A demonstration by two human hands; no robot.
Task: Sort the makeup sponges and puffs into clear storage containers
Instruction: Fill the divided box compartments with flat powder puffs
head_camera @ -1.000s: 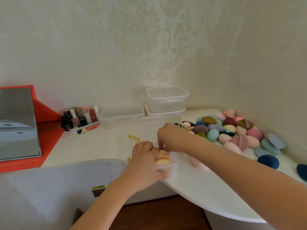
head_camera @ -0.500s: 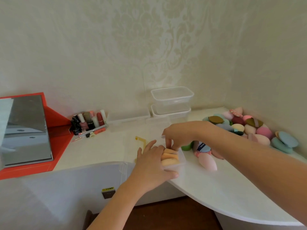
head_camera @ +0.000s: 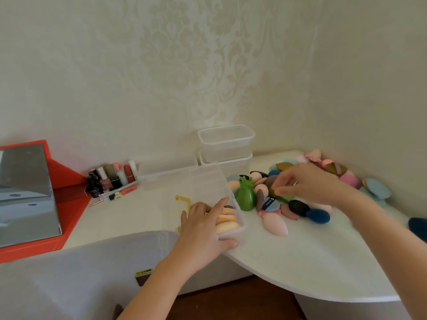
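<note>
A clear container [head_camera: 231, 191] stands near the table's front edge with several beige and orange sponges [head_camera: 225, 224] in its near end. My left hand [head_camera: 203, 229] grips that end, thumb on the front wall and fingers over the rim. To the right lies a pile of coloured sponges and puffs [head_camera: 298, 207]. My right hand [head_camera: 307, 183] reaches into the pile, fingers curled down around a green sponge [head_camera: 285, 198]. An upright green gourd-shaped sponge [head_camera: 246, 197] stands beside the container.
Two stacked clear containers [head_camera: 226, 144] and flat lids [head_camera: 166, 174] sit by the back wall. Nail polish bottles [head_camera: 111, 179] and an orange mirror box [head_camera: 27, 192] are at the left. The white table [head_camera: 312, 269] curves in front; grey fabric [head_camera: 80, 273] lies below left.
My right hand has left the container and moved right into the pile of sponges. My left hand keeps its hold on the container's near end.
</note>
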